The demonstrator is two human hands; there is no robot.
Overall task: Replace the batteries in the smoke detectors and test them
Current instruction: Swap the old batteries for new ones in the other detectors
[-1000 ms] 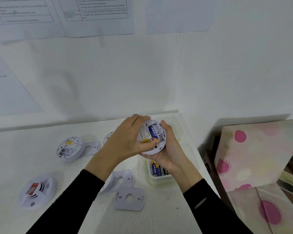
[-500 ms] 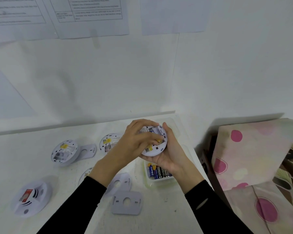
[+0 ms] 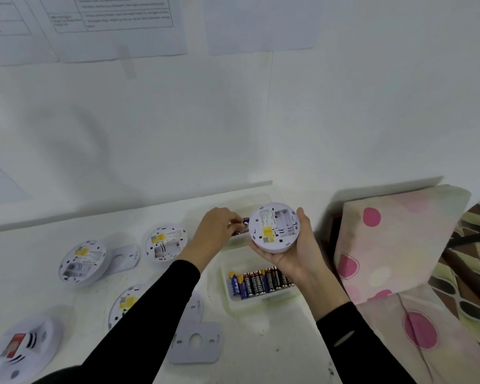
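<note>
My right hand [image 3: 297,253] cups a round white smoke detector [image 3: 273,227], back side up, its battery bay showing no cells. Left of it, my left hand [image 3: 215,235] pinches a dark blue battery [image 3: 243,225] over a clear tray at the back [image 3: 250,202]. A nearer clear tray [image 3: 227,296] holds a row of several black and blue batteries [image 3: 258,282]. Three more detectors lie back up on the table [image 3: 82,263] [image 3: 165,241] [image 3: 125,304], the last partly under my left sleeve. Another lies face up at the front left [image 3: 20,349].
White mounting plates lie on the table [image 3: 196,342] [image 3: 125,254]. The white wall with taped papers [image 3: 117,26] stands just behind the table. A pink spotted cushion [image 3: 394,239] leans beside the table's right edge.
My left hand has drawn away from the held detector to the left, now pinching a battery over the back tray. The detector's battery bay, which held blue cells, now looks bare.
</note>
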